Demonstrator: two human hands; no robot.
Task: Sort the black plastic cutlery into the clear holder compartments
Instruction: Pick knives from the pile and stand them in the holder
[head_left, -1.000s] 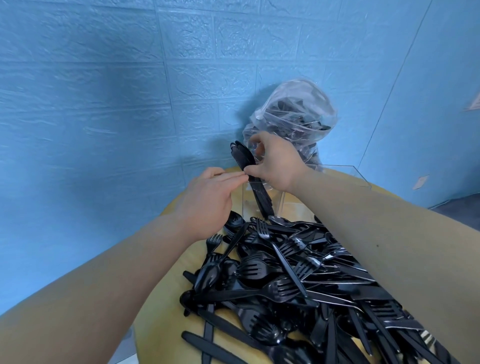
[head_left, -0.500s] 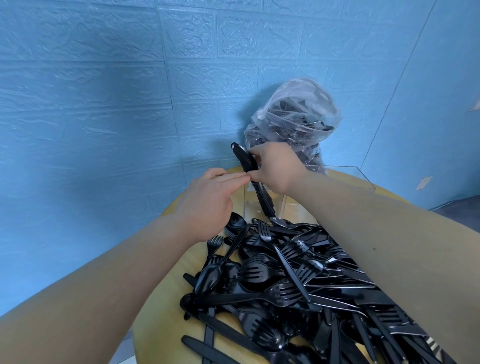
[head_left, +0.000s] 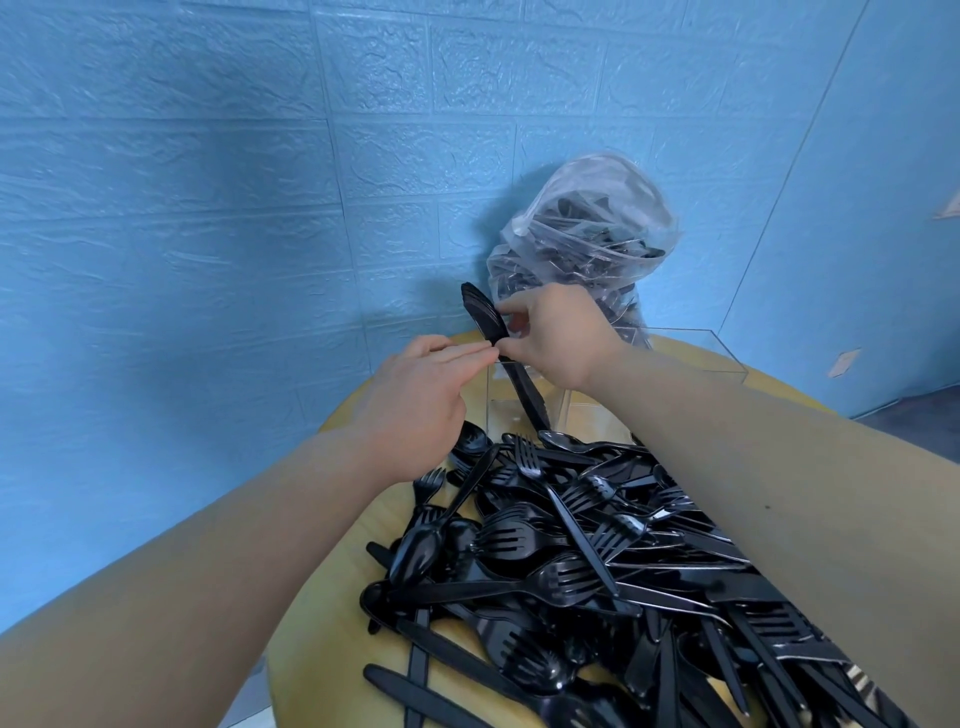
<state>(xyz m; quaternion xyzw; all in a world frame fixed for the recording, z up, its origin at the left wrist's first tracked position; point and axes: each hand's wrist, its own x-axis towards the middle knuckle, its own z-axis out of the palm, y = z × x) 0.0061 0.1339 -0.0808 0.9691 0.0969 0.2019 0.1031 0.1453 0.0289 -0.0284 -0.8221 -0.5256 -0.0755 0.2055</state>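
A bundle of black plastic knives (head_left: 483, 314) stands tilted in the left compartment of the clear holder (head_left: 727, 358), blades up. My right hand (head_left: 558, 338) pinches the bundle near its middle with thumb and fingertips. My left hand (head_left: 415, 405) reaches in from the left with straight fingers, whose tips touch the bundle at the holder's rim. A big heap of loose black forks, spoons and knives (head_left: 571, 545) covers the wooden table in front of the holder.
A clear plastic bag (head_left: 587, 234) with more black cutlery leans on the blue wall behind the holder. The round wooden table (head_left: 332, 623) ends close on the left. The holder's right compartments are partly hidden by my right forearm.
My right hand has slid a little down the knife bundle, which now stands lower in the compartment. My left hand has hardly moved.
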